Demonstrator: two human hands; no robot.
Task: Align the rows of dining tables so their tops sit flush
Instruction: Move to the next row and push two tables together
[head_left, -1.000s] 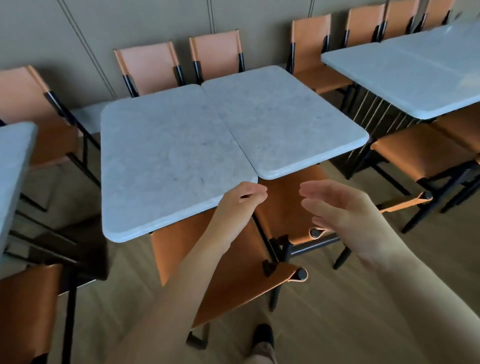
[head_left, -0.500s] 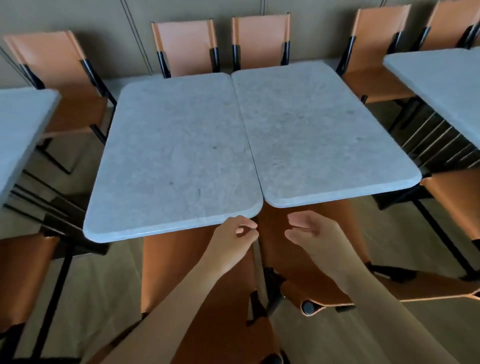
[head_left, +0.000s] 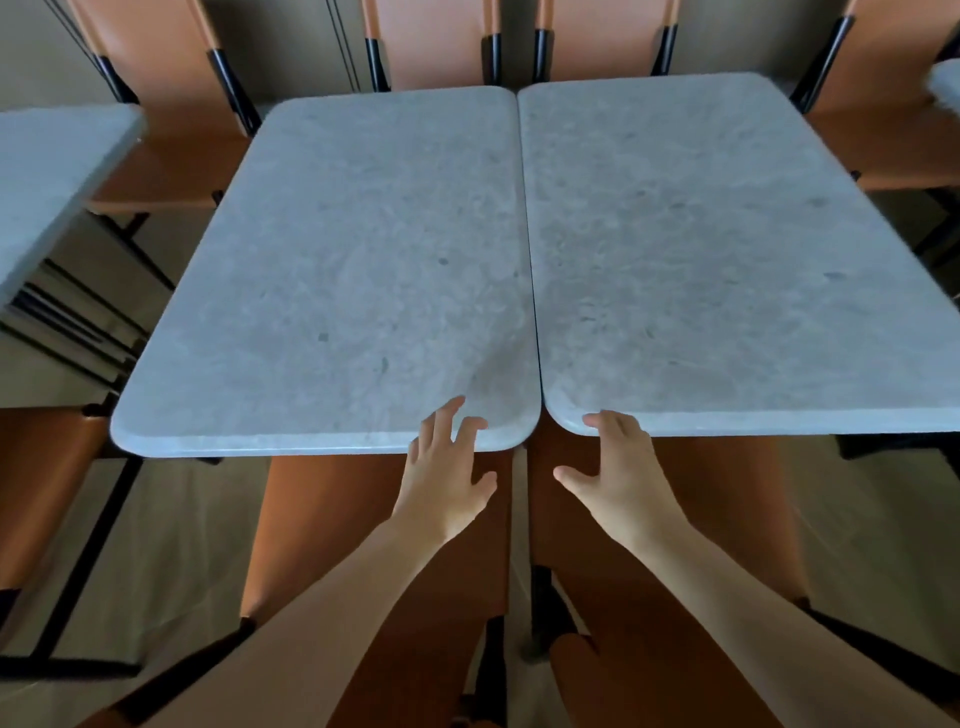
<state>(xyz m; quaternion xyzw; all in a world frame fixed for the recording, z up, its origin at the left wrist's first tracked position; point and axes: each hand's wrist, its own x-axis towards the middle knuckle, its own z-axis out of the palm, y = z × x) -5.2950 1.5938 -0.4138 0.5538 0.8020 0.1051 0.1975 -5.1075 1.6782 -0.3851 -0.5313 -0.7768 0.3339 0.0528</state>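
The left hand (head_left: 447, 486) rests its spread fingers (head_left: 441, 421) on the left counter (head_left: 332, 270) near edge. The right hand (head_left: 618, 478), fingers apart, touches the right counter (head_left: 727, 249) corner

— What's the person wearing on the arms?
— Nothing: both forearms are bare up to the frame's edge at six o'clock, no sleeves.
— And the left hand (head_left: 447, 488), the right hand (head_left: 621, 486)?
— Bare too (no rings, watch or gloves that I can make out).

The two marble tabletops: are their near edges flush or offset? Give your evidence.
Offset. The left tabletop juts nearer the person than the right tabletop; its front edge sits lower in view beside the seam.
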